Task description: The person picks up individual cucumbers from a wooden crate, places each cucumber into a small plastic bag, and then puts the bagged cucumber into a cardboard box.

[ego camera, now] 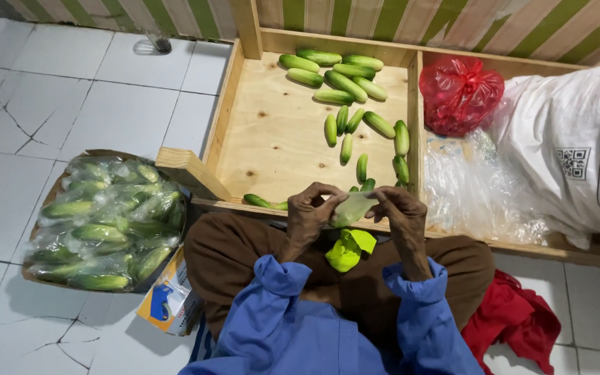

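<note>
Fingers (328, 201) of both hands grasp a wrapped cucumber (353, 208), its long axis running left-right, slightly tilted.

Cracked white floor tiles (71, 90) meet a green-and-cream striped wall (453, 21) behind a plywood tray (272, 146).

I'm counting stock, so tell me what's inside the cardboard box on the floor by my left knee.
The cardboard box holds cucumbers wrapped in clear plastic, piled to its rim. Only the top layer shows; whatever lies beneath is covered.
</note>
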